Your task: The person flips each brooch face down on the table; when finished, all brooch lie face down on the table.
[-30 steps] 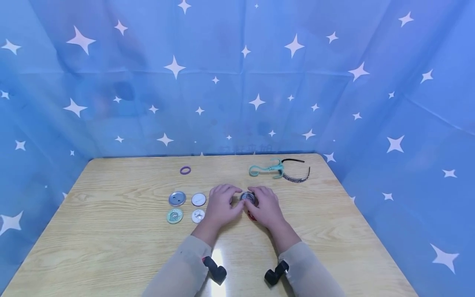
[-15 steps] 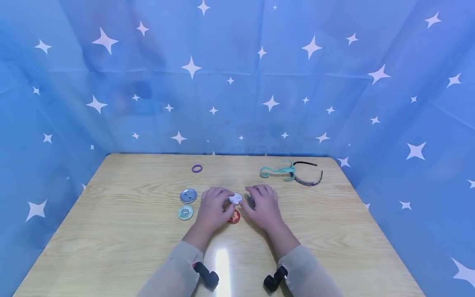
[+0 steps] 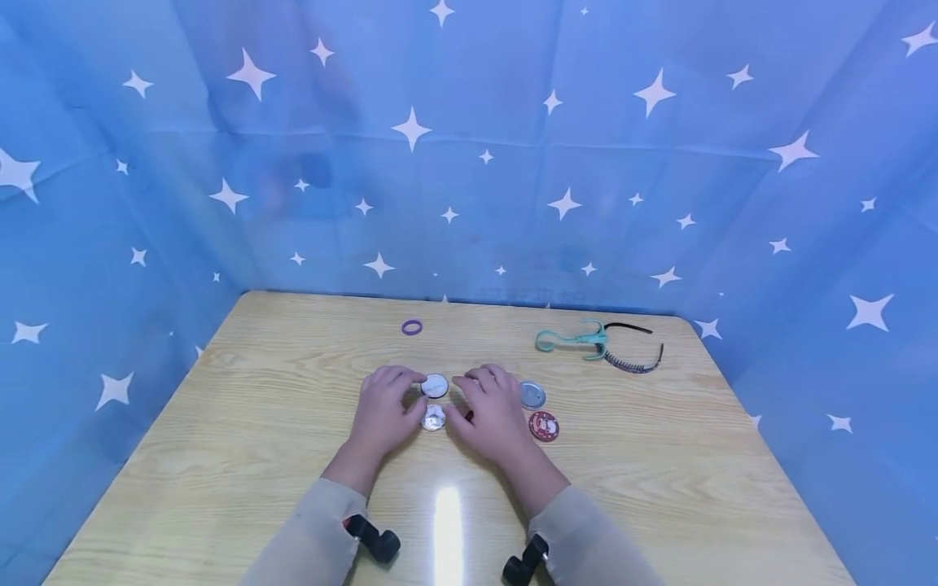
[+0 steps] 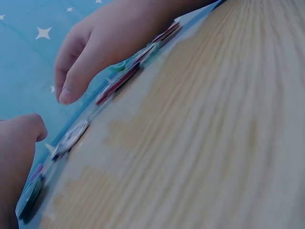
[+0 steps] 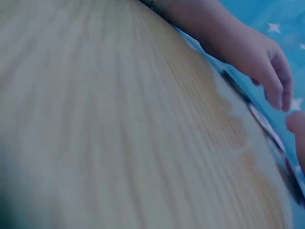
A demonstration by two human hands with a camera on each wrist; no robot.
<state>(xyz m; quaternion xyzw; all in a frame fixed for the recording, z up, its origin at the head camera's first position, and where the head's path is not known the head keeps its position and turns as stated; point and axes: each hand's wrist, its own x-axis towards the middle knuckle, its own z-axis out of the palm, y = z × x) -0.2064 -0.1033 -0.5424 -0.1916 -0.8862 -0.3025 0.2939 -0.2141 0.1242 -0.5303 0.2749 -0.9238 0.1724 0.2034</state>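
Two pin badges lie one above the other between the hands in the head view: a pale, back-side-up badge (image 3: 435, 386) and a white printed badge (image 3: 433, 417). My left hand (image 3: 388, 411) is at their left, index fingertip by the upper rim and thumb by the lower. From the right, my right hand (image 3: 489, 413) reaches toward them with bent, spread fingers and holds nothing. It covers most of a dark red badge (image 3: 469, 416). Beyond it lie a silver badge back (image 3: 532, 395) and a red printed badge (image 3: 544, 426). A teal-edged badge (image 4: 31, 200) shows by my left hand in the left wrist view.
Farther back on the wooden table (image 3: 293, 456) lies a purple ring (image 3: 412, 327). A turquoise claw-like clip (image 3: 575, 338) overlaps a black toothed headband (image 3: 633, 366) at the back right. A starry blue curtain (image 3: 469, 163) hangs behind the table.
The head view has turned left. Both hands have moved leftward along the badges. The silver and red badges at right are uncovered, while the silver and teal badges at left are now hidden there.
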